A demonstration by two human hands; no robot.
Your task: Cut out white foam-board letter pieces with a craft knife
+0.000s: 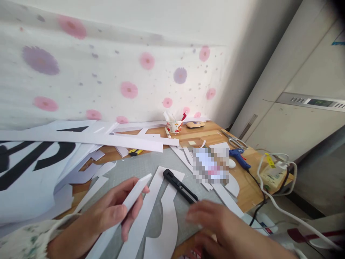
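My left hand [118,212] holds a long white foam board strip [134,190] between thumb and fingers, its pointed end tilted up to the right. Below it, a grey cutting mat [121,169] carries another white strip [145,212] and a curved white piece [168,219]. A black utility knife [180,186] lies across these pieces. My right hand [212,223] is at the knife's lower end, slightly blurred, fingers bent; whether it touches the knife is unclear.
White boards with black strokes [35,162] pile up at the left. Behind the mat are a yellow knife [135,152] and a paper cup [174,126]. On the right lie scissors [234,139], a blue glue gun [239,158], a pixelated phone [211,165] and a power strip [273,174].
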